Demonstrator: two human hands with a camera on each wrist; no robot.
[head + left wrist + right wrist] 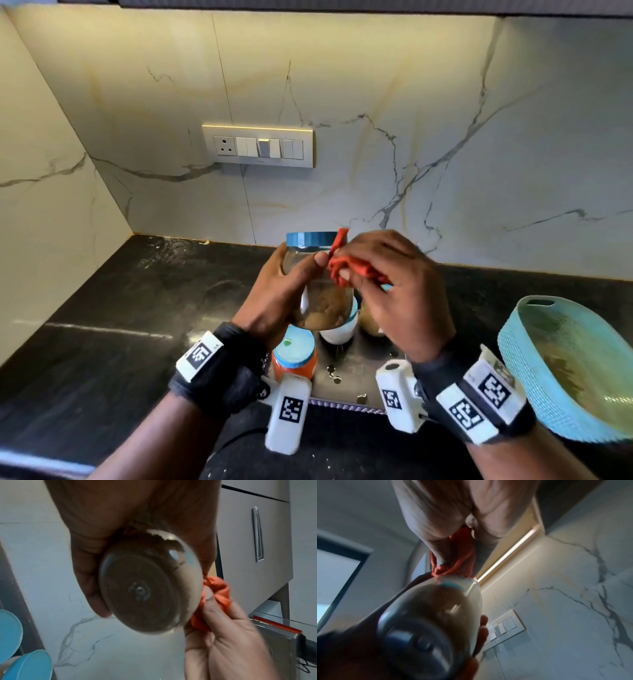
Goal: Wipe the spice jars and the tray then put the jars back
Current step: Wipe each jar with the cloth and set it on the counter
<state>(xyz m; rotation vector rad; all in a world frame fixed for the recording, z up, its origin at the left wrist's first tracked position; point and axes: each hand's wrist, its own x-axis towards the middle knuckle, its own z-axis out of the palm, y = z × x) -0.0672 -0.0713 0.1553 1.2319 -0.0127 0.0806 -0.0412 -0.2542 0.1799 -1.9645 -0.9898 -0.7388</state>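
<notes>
Head view: the left hand (274, 301) grasped a blue-lidded spice jar (317, 281) raised above the tray (346, 373), while the right hand (394, 291), clutching a red cloth (346, 265), wiped its upper right side; next, probably rotating the jar to reach unwiped glass.

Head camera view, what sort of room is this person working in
Most likely a home kitchen. A dark stone countertop meets a veined marble-look backsplash that carries a cream socket-and-switch panel, and blue-lidded clear spice jars, like the orange-filled one, stand by the hands.
</notes>
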